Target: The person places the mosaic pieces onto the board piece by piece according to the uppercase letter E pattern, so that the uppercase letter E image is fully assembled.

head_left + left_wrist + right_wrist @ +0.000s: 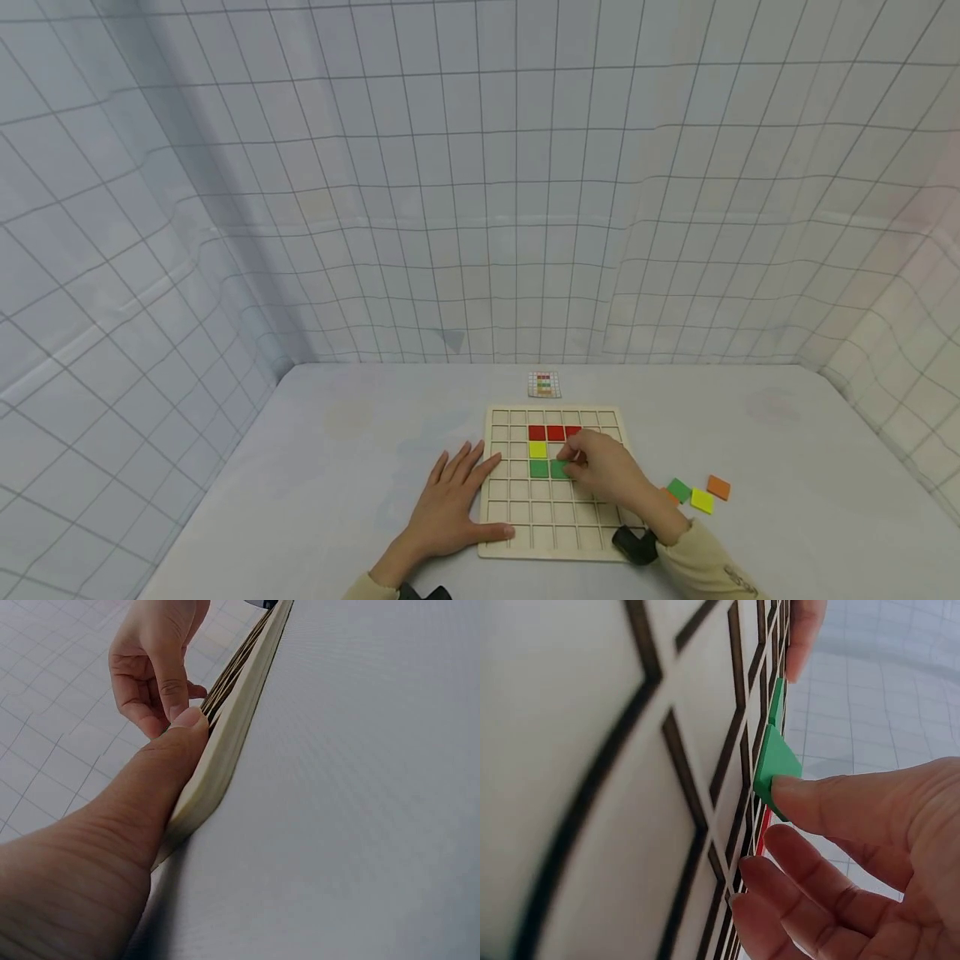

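A wooden grid board (pixel 543 543) lies on the white table. My right hand (pixel 606 471) pinches a green tile (pixel 778 763) over a cell of it, thumb on the tile's near face. The held tile looks tilted in the right wrist view. Beside it, to the left, another green tile (pixel 539 469) sits in a cell, with a yellow tile (pixel 537 450) above that. Red tiles (pixel 555 433) fill a row higher up, the rightmost partly behind my fingers. Along the board's left edge rests my left hand (pixel 448 510), fingers spread, thumb on the lower left rim.
Right of the board lie loose tiles: an orange tile (pixel 718 487), a yellow tile (pixel 702 501), a green tile (pixel 678 490) and another orange one partly behind my wrist. A small card (pixel 543 384) with a coloured grid pattern lies behind the board. Checked curtains (pixel 480 208) surround the table.
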The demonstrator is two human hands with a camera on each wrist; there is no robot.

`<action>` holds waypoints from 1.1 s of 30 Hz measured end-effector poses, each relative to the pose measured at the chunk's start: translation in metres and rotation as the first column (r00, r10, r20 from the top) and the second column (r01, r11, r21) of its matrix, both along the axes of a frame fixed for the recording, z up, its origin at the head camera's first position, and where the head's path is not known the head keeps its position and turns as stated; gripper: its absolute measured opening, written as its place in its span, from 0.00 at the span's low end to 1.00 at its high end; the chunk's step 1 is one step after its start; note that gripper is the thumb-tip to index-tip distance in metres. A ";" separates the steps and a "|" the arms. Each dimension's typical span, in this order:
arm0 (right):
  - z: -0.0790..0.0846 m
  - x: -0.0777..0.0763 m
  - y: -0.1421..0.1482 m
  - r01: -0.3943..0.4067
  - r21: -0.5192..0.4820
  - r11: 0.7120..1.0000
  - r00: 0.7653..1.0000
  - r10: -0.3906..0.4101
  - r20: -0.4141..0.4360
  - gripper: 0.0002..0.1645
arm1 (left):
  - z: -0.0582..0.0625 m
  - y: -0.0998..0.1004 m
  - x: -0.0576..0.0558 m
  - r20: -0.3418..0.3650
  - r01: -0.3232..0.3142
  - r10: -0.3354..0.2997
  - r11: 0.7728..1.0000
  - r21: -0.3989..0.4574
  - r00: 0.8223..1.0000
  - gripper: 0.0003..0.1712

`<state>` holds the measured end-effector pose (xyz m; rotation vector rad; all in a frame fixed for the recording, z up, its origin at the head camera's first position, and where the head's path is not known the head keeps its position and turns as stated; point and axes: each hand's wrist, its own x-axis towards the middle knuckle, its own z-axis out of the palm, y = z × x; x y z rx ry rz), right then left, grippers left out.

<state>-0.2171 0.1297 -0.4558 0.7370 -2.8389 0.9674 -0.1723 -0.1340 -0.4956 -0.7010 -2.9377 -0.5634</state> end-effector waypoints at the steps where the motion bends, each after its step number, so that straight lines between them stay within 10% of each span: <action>1: 0.000 0.000 0.000 0.003 0.000 1.000 1.000 -0.003 -0.002 0.08 | 0.000 0.000 0.000 -0.003 0.000 0.000 1.000 0.001 1.000 0.56; 33: -0.001 0.019 0.015 -0.119 0.193 0.974 0.987 0.137 -0.082 0.22 | -0.001 0.000 0.000 -0.004 -0.004 0.004 1.000 -0.011 1.000 0.56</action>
